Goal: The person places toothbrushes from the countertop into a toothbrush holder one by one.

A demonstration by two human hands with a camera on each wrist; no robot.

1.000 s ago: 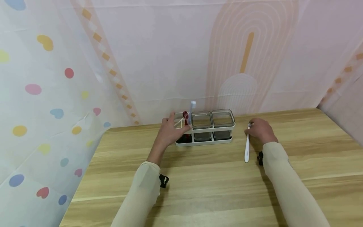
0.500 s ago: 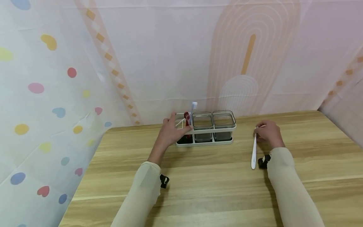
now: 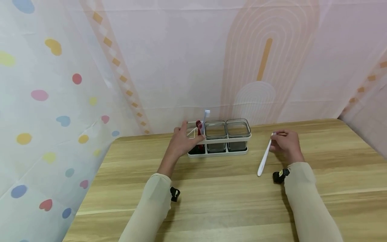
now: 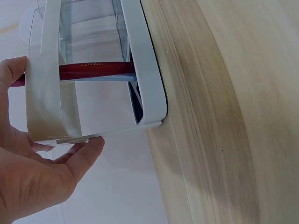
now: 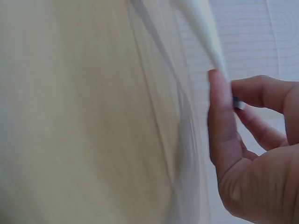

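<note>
A white three-slot rack (image 3: 225, 153) stands at the back of the wooden table (image 3: 211, 198). Its left slot holds a red toothbrush (image 3: 198, 126) and a pale blue one (image 3: 206, 116); two clear glass cups (image 3: 216, 134) fill the other slots. My left hand (image 3: 184, 136) grips the rack's left end; in the left wrist view the left hand (image 4: 51, 154) wraps that end of the rack (image 4: 145, 74), with the red toothbrush (image 4: 93, 71) inside. To the right of the rack my right hand (image 3: 274, 137) pinches the head end of a white toothbrush (image 3: 264, 158), its handle slanting down-left. The right wrist view is blurred: fingers (image 5: 222, 116) on the white toothbrush (image 5: 205, 37).
A patterned fabric backdrop (image 3: 54, 101) encloses the table at the back and left, and another panel (image 3: 369, 111) closes the right corner. Black wrist straps (image 3: 174, 194) sit on both sleeves. Bare wood stretches in front of the rack and between my arms.
My right hand has taken the white toothbrush off the table by its head end and shifted right; the handle now slants toward the left. The left hand has stayed on the rack.
</note>
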